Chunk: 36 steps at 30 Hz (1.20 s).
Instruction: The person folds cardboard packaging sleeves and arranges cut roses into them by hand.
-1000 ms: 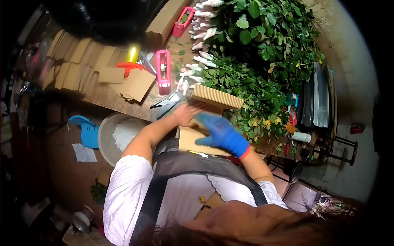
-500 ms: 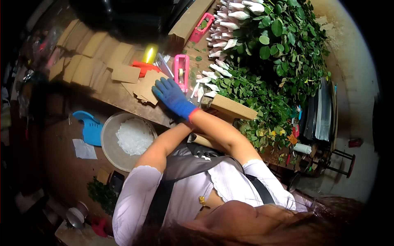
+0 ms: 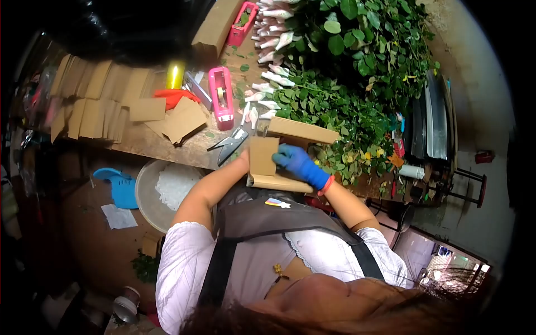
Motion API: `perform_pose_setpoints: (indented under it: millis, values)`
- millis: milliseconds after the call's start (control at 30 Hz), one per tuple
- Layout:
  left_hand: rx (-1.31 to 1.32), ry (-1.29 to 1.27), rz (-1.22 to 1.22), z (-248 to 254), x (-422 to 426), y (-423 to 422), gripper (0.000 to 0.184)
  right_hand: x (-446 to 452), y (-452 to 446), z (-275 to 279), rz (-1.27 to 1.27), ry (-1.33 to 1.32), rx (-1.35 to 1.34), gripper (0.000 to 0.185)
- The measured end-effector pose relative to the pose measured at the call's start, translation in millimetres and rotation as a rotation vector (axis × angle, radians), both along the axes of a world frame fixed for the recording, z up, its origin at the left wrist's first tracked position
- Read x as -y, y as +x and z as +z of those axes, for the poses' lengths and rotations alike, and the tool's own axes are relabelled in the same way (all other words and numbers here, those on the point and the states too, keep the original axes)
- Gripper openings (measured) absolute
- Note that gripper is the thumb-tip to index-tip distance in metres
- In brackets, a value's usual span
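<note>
My right hand (image 3: 293,161), in a blue glove, grips the right edge of a small flat cardboard piece (image 3: 263,156). That piece stands over an opened cardboard wrapper, between its upper flap (image 3: 304,131) and its lower flap (image 3: 282,183). My bare left hand (image 3: 244,161) is at the left edge of the piece, its fingers hidden behind the cardboard. Grey-handled scissors (image 3: 230,145) lie open just beyond my left hand. More loose cardboard pieces (image 3: 183,120) lie to the left on the table.
Leafy stems (image 3: 346,100) with white-netted heads (image 3: 274,42) fill the back right. A pink tape dispenser (image 3: 221,99) stands near the middle of the table (image 3: 195,148). Stacked cardboard (image 3: 95,117) is at the left. Below the table edge are a round tub (image 3: 148,195) and a blue plastic item (image 3: 120,187).
My gloved right hand has come back from the loose cardboard pieces at the left, now with one piece in it. My arms are no longer crossed. The view has shifted.
</note>
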<state>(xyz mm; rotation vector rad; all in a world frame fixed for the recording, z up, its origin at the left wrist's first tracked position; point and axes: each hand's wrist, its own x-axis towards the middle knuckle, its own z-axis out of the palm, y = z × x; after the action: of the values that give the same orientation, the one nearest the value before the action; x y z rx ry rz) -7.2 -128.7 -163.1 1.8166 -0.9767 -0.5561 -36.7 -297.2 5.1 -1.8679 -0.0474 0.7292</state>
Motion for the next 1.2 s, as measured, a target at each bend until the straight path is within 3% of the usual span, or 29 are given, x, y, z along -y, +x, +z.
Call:
perform_pose_setpoints:
  millis: [33,67,167,300,400,500,567,633,700,767,867,900,967,1033,1100,1167,1200]
  values:
    - [-0.023,-0.167,0.047,-15,-1,-7,0.04,12,1,-8,-0.125,0.157,-0.281,0.027]
    - [-0.034,-0.333,0.083,-28,-2,-14,0.042,23,6,-13,-0.077,0.086,-0.295,0.028]
    - [0.716,0.472,-0.159,71,-28,0,0.049,34,20,-37,0.004,-0.069,-0.372,0.031]
    - [0.909,0.572,-0.077,82,-67,6,0.047,34,25,-71,0.039,-0.134,-0.4,0.033]
    - [0.79,0.293,0.063,96,-89,10,0.055,31,19,-80,0.067,-0.24,-0.216,0.038]
    - [0.603,0.207,0.03,110,-76,13,0.043,29,19,-76,0.126,-0.345,-0.127,0.041]
    - [0.709,0.074,-0.056,109,-54,16,0.026,25,17,-71,0.206,-0.407,0.007,0.042]
    - [0.495,0.137,-0.073,87,-37,7,0.014,30,14,-70,0.318,-0.474,0.253,0.042]
    - [0.512,0.15,-0.039,85,-32,9,0.008,24,6,-93,0.218,-0.59,0.305,0.038]
    - [0.491,0.151,-0.003,81,-30,6,0.008,17,15,-56,0.314,-0.765,0.174,0.038]
    - [0.459,0.233,-0.037,97,-32,1,0.019,17,12,-2,0.326,-0.466,0.397,0.046]
    - [0.466,0.267,-0.043,103,-32,-1,0.024,24,16,8,0.264,-0.182,0.403,0.037]
    - [0.399,0.237,-0.055,103,-31,-6,0.035,39,34,63,-0.021,-0.103,0.543,0.034]
    - [0.359,0.268,-0.062,109,-29,-7,0.042,68,88,90,-0.241,-0.227,0.525,0.038]
    - [0.349,0.303,-0.052,115,-26,-7,0.042,116,149,48,-0.267,-0.555,0.943,0.057]
    - [0.356,0.292,-0.059,116,-25,-7,0.044,160,198,1,0.003,-0.998,0.838,0.082]
    - [0.345,0.304,-0.057,118,-24,-8,0.044,163,205,17,0.174,-1.097,0.509,0.106]
